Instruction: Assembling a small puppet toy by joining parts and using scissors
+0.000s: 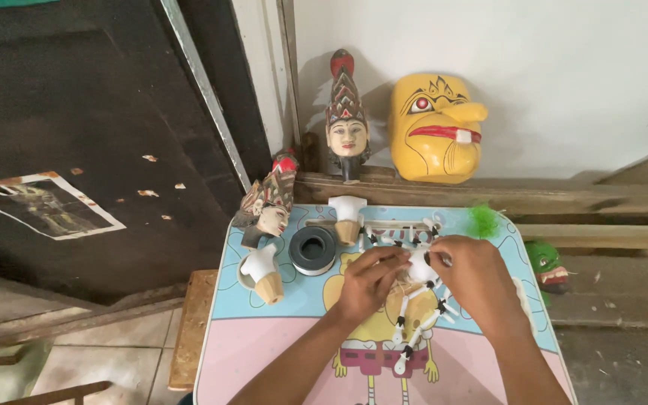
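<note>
From my head camera I look down on a small bench (264,345) with a pink and blue cartoon top. My left hand (367,281) and my right hand (474,277) meet over its middle, both curled in a pinch on a white puppet body (418,268). My left hand's fingers close on its left side, and my right hand's thumb and fingers close on its right side and top. White jointed arms (414,326) with black bands hang from the body. Their long axis runs from the body at the far end down towards me, tilted a little left, with the tips pointing near-left.

Just left of my left hand stands a roll of black tape (313,250). Further left lies a white and tan wooden piece (264,274), and another like it (347,217) stands at the far edge. A carved puppet head (268,204) leans at the far-left corner. On the ledge beyond stand a second puppet head (346,120) and a yellow mask (436,127). A green tuft (483,221) lies far right.
</note>
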